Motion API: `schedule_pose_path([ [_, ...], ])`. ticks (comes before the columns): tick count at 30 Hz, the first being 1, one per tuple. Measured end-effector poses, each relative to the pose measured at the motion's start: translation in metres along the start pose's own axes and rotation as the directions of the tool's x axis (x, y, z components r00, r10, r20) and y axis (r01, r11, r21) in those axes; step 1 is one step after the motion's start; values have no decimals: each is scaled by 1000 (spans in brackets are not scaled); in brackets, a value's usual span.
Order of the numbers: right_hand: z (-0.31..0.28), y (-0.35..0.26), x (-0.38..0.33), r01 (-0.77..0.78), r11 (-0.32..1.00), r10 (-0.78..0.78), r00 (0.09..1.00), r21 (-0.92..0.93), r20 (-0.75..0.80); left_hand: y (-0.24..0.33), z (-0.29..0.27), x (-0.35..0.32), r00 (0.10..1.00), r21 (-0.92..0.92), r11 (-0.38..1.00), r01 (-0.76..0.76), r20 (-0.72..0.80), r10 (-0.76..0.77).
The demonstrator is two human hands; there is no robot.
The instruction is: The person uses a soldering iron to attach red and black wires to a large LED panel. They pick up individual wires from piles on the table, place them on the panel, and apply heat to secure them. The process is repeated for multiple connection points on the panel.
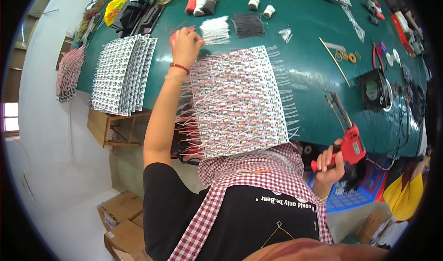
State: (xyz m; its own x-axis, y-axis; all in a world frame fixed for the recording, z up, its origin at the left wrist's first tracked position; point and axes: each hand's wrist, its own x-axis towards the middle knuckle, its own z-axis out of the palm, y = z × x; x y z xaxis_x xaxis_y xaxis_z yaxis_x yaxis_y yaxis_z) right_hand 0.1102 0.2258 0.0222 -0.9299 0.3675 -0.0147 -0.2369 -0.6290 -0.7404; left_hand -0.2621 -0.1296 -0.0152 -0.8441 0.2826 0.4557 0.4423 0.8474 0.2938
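My left hand (186,46) reaches to the far side of the table, its fingers bent together over a pile of short red wires (174,35); the hand hides what is between the fingertips. In my right hand (330,165) is a red soldering gun (354,146), gripped by its handle, with its metal tip pointing up and away over the table. Between my arms a large panel of small circuit boards (240,101) lies at the table's near edge. Many red and white wires stick out from its face and its left and right sides.
Bundles of white wires (215,30) and black wires (248,25) lie beyond the panel. At left stand stacked board panels (121,74). A small black fan (373,89), pliers (376,57) and a wooden stick (334,61) are at right. A blue crate (355,198) sits below the table.
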Motion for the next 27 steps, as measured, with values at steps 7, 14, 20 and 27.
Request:
schedule_pose_path([
  [7,-11,-4,13,-38,999,36,998,-27,-58,-41,-18,-33,982,134,979,154,85,-166],
  [14,10,-14,43,-9,999,9,1000,-50,13,115,-51,-79,951,-445,882,-152,176,253],
  [20,10,-13,45,9,1000,-9,1000,14,3,189,-71,-169,673,-287,868,-406,548,496],
  [27,4,-23,44,85,995,-88,994,47,67,193,-74,-195,740,-123,848,-515,434,513],
])
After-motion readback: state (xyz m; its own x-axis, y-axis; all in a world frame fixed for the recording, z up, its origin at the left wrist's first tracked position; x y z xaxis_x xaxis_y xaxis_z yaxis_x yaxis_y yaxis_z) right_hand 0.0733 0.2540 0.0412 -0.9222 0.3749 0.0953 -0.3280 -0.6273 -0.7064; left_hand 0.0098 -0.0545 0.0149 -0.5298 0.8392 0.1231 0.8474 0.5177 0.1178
